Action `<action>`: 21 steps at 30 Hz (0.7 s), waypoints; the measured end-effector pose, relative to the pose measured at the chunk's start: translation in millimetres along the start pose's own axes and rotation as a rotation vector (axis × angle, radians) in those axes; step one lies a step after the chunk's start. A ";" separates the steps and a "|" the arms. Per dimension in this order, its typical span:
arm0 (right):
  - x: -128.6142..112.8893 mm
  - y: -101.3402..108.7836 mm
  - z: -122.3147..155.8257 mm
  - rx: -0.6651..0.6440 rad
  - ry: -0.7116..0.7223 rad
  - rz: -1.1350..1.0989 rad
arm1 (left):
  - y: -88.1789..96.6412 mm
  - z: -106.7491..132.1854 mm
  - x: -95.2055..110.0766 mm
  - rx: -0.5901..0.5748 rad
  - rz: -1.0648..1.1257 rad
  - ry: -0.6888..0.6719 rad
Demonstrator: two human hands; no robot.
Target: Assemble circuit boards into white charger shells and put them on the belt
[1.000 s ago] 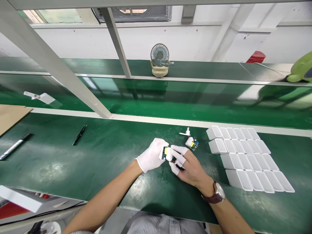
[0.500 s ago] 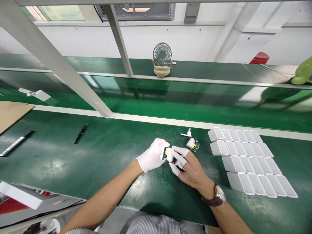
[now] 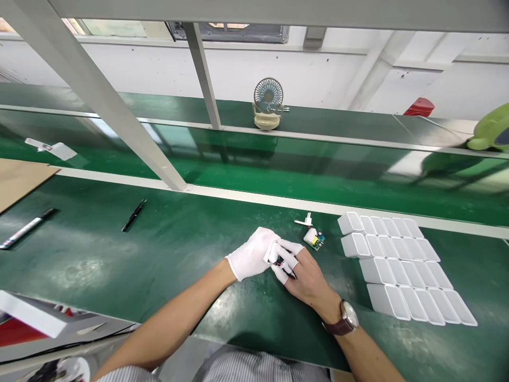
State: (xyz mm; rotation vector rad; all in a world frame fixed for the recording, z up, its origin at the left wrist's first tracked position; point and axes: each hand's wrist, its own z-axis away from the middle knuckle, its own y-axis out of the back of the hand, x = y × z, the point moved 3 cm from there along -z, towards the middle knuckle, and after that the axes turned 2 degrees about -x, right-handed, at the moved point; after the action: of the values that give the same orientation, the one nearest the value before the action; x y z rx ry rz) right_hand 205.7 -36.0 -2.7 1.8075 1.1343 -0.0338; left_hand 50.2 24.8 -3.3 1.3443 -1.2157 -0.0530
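Observation:
My left hand, in a white glove, is closed around a small white plastic case. My right hand, with white covers on several fingers, pinches a small circuit board at the case's mouth. Most of that board is hidden by the case and fingers; a bit of dark wiring shows beneath them. Just beyond my right hand, a second circuit board with a yellow-and-white component lies on the bench, next to a white plug piece.
Rows of white open plastic cases stand at the right on the green bench. A black pen-like tool and a marker lie to the left. A slanted metal post rises behind, and a small fan stands on the back shelf.
The circuit board has gone further into the white case, so its yellow component no longer shows. My right hand has shifted slightly left, closer to my left hand. The view has tilted a little.

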 end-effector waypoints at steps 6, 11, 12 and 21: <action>0.7 14.6 0.7 0.093 -0.056 -0.057 | 0.6 8.8 -5.5 0.220 -0.086 -0.010; 6.7 15.7 4.0 0.147 -0.163 -0.144 | 16.1 15.3 -10.8 0.216 0.190 0.078; 7.4 13.1 3.8 0.157 -0.169 -0.132 | 19.1 16.6 -12.4 0.216 0.275 0.121; 4.3 -8.5 -4.7 -0.050 -0.030 -0.007 | 22.3 24.1 -23.9 0.087 0.743 0.307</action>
State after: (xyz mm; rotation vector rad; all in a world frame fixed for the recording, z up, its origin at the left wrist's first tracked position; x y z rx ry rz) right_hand 200.1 -28.8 -8.2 1.7532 1.1108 -0.0362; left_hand 10.3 30.6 -7.4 0.8605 -1.3866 0.7128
